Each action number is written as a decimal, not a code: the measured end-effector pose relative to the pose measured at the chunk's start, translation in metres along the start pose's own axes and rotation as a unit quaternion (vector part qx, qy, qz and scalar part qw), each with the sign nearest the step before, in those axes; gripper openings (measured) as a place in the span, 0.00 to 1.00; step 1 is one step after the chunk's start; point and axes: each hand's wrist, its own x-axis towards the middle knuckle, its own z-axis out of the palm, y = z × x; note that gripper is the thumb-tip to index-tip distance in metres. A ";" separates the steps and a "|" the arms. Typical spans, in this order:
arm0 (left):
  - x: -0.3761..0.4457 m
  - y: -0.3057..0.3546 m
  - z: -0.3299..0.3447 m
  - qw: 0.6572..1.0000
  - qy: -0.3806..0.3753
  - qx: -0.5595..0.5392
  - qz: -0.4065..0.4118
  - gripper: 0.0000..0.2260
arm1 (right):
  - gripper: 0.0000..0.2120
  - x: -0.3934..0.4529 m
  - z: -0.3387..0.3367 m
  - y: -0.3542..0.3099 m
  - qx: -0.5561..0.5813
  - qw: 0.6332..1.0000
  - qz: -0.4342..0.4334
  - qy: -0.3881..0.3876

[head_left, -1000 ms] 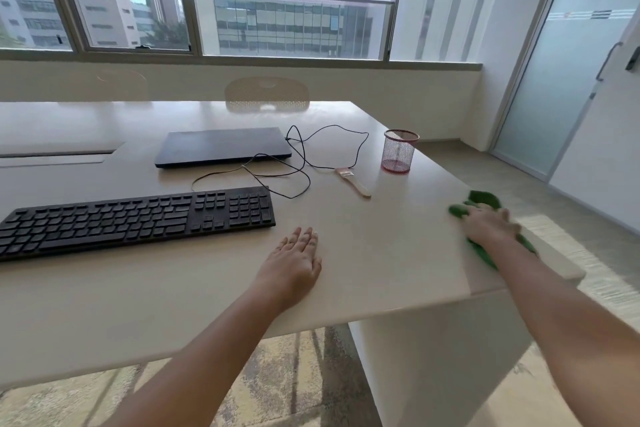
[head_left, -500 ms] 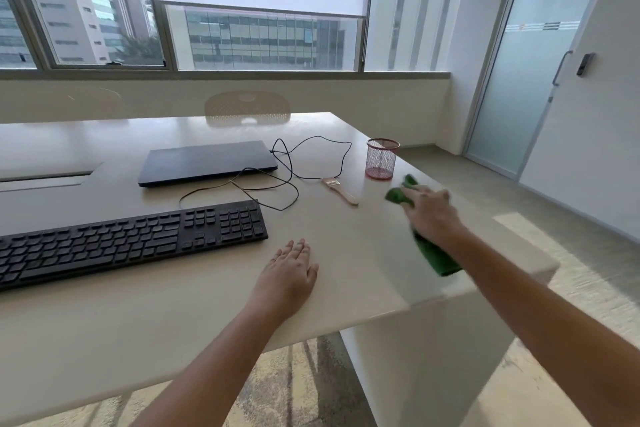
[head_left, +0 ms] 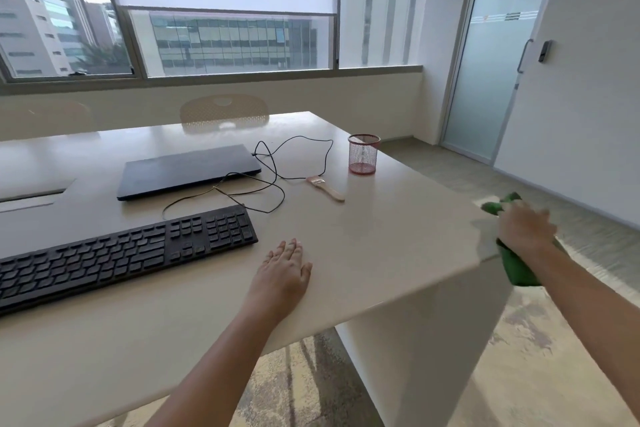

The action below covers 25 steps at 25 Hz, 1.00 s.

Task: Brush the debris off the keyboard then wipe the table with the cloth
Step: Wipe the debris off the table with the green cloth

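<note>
1. The green cloth (head_left: 517,269) is seen at the right edge of the desk (head_left: 398,239), near its front right corner, bunched under the right hand (head_left: 526,229). One end shows beyond the fingers and the other hangs down past the desk edge.
2. Right hand: motion blur hides the fingers, so whether they are curled round the cloth or pressed flat on it cannot be told. Contact with the cloth is plain.
3. Left hand (head_left: 282,274): laid flat on the desk, fingers straight and together, nothing held. It lies just beside the right end of the keyboard (head_left: 117,253), not touching it.
4. Handling, judged: the cloth is taken to be light, soft and limp. It folds and drapes freely and will not hold a shape. Little grip force is needed, and breakage is no concern.
5. Hold, judged: a flat palm over the bunched middle is thought best for wiping. The hanging tail should be gathered under the hand, since it may drag or catch on the desk edge.
6. The brush (head_left: 327,188) lies apart on the desk, between the cable (head_left: 277,180) and the red mesh cup (head_left: 363,153). It is judged light and stiff, best taken by the wooden handle.
</note>
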 end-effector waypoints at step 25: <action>0.009 0.004 0.004 0.998 0.055 -0.003 0.033 0.41 | 0.28 -0.143 0.041 -0.205 0.116 0.935 -0.278 -0.186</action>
